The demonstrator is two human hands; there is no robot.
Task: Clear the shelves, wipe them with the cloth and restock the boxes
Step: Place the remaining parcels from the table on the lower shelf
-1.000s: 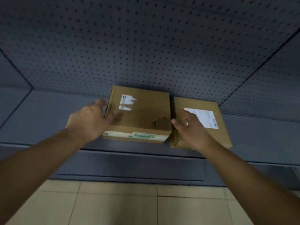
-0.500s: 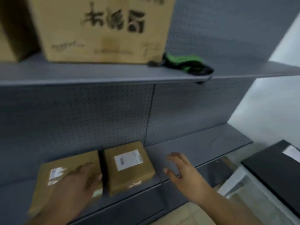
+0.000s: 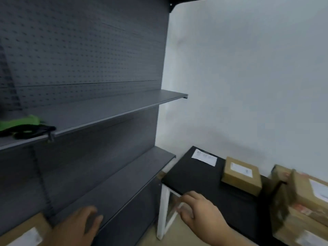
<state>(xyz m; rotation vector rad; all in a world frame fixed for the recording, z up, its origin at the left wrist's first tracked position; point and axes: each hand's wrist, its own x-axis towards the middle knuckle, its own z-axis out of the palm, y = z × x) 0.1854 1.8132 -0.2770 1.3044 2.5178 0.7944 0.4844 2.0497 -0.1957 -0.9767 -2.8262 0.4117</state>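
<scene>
Head view, heavy motion blur. I see both hands low in the frame, well apart, neither one holding anything.

- left hand [image 3: 78, 226]: over the front part of the lower shelf [image 3: 115, 189], fingers relaxed and a little bent. I cannot tell whether it touches the shelf.
- right hand [image 3: 198, 210]: off to the right, in front of the near edge of the black table [image 3: 195, 176], fingers loosely curved.
- shelf box [image 3: 23, 233]: cardboard with a white label, just left of the left hand on the lower shelf, cut off by the frame corner.
- small box [image 3: 241, 174]: labelled, lying on the table top beyond the right hand.
- stacked boxes [image 3: 305, 201]: larger cartons, further right of the right hand. Too blurred for me to count.
- white sheet [image 3: 204, 157]: flat on the far end of the table, beyond the right hand.
- cloth [image 3: 23, 126]: green and black, lying on the upper shelf [image 3: 106, 110] at its front lip, above and left of the left hand.
- white table leg [image 3: 164, 210]: between the two hands, nearer the right.
- pegboard panel [image 3: 79, 50] backs the shelves above the left hand.
</scene>
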